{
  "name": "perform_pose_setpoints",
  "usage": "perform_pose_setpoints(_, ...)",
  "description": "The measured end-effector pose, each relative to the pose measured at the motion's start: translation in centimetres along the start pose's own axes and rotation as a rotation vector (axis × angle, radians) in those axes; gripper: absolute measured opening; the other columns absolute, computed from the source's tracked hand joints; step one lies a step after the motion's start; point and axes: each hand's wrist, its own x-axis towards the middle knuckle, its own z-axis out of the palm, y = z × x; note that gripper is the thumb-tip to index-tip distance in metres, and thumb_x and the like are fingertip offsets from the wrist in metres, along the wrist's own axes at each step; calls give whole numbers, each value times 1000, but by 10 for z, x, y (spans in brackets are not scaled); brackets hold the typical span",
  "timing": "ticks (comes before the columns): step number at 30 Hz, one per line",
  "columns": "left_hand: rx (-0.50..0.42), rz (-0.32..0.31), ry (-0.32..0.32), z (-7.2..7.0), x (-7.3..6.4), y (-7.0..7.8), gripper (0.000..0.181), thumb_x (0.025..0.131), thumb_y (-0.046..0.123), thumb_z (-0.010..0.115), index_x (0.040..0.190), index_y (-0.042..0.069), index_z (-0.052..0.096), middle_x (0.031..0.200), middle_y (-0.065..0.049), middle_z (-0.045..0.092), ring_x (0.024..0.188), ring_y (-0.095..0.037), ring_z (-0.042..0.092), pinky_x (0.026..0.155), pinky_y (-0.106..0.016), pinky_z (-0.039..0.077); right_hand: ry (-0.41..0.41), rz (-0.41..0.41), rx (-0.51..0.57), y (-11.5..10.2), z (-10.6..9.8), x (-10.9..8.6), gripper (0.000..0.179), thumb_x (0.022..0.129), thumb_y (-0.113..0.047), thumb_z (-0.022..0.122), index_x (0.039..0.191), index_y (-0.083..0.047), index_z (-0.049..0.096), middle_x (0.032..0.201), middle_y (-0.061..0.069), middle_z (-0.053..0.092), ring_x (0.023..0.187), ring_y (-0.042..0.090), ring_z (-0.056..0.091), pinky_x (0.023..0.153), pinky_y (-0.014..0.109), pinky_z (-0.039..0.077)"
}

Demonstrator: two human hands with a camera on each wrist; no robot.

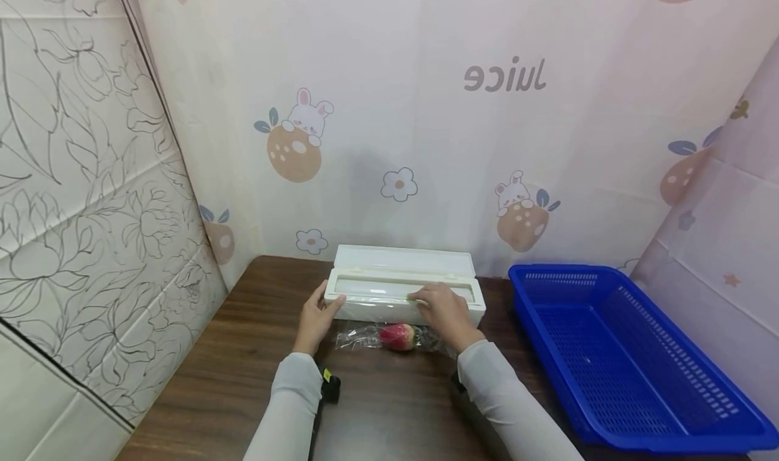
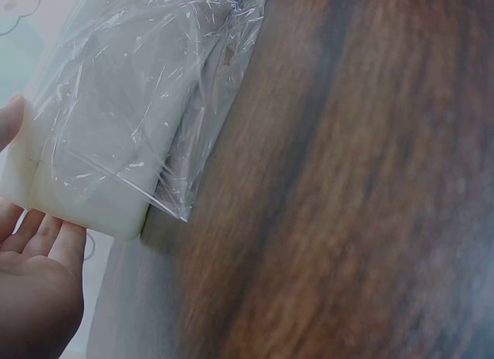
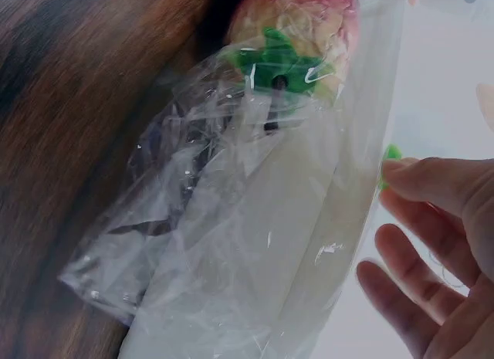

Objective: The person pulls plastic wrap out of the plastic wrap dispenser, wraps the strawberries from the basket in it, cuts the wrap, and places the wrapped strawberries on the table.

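A long white box [image 1: 368, 310] lies near the back of the table, its lid [image 1: 404, 258] raised behind it. My left hand [image 1: 315, 320] grips the box's left end, thumb on the upper edge and fingers round the end. With thumb and forefinger, my right hand [image 1: 447, 312] pinches a small green piece [image 3: 392, 154] over the box; most of that piece is hidden. In front of the box lies a pink artificial flower [image 1: 397, 336] with a green base, inside a clear plastic wrapper [image 1: 359, 337]. The wrapper lies against the box's front in both wrist views.
A blue plastic basket [image 1: 548, 353] stands on the right side of the brown wooden table [image 1: 213, 373]. A printed curtain [image 1: 389, 109] hangs right behind the table, with a flower-patterned sheet [image 1: 91, 197] along the left.
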Motion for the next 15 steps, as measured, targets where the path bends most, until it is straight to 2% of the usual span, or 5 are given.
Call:
perform_pose_setpoints(5, -6, 0, 9, 0, 1, -1, 78, 84, 40, 67, 145, 10, 30, 147, -13, 34, 129, -22, 36, 110, -41, 30, -9, 36, 76, -7, -1, 4, 15, 84, -17, 68, 98, -15, 74, 100, 3, 71, 94, 21, 58, 82, 43, 54)
perform_pose_setpoints(8, 6, -9, 13, 0, 0, -1, 79, 82, 41, 68, 145, 10, 31, 147, -13, 35, 129, -24, 36, 110, -43, 31, 9, 58, 123, -10, 3, 5, 16, 83, -18, 70, 97, -10, 72, 99, 7, 70, 95, 23, 58, 85, 43, 52)
perform_pose_setpoints(15, 19, -17, 26, 0, -1, 1, 77, 82, 41, 68, 144, 13, 33, 147, -12, 35, 130, -26, 35, 109, -46, 32, 49, 101, 136, -12, 14, 4, 23, 80, -23, 73, 96, -7, 70, 95, 9, 67, 93, 23, 58, 83, 42, 53)
